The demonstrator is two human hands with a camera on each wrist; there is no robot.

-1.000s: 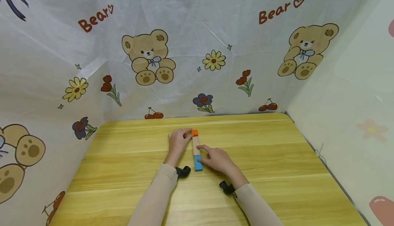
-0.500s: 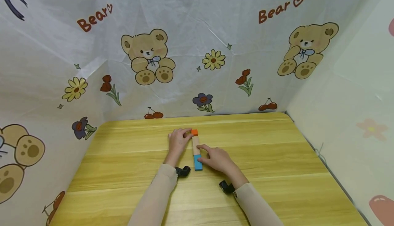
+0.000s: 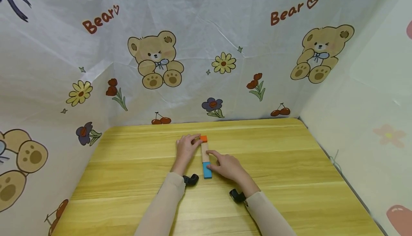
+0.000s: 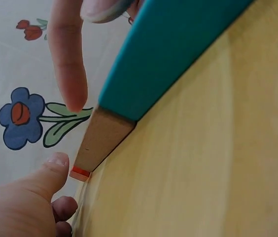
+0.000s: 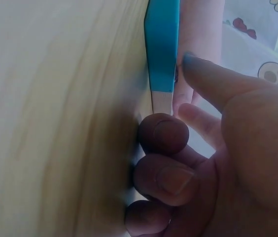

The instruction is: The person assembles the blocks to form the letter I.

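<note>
Three blocks lie end to end in a straight line on the wooden table. Farthest off is the orange block, then a plain wooden block, and nearest a blue block. My left hand has thumb and index finger at the orange block, pinching it. From the right, my right hand touches the row, its index finger at the plain block and its thumb over the blue one. In the right wrist view, its other fingers are bent low beside the row. The blue block looms large in the left wrist view.
Behind the table hangs a white cloth printed with bears and flowers. A pale wall covering runs along the right side. Small black cameras sit on the left wrist and right wrist.
</note>
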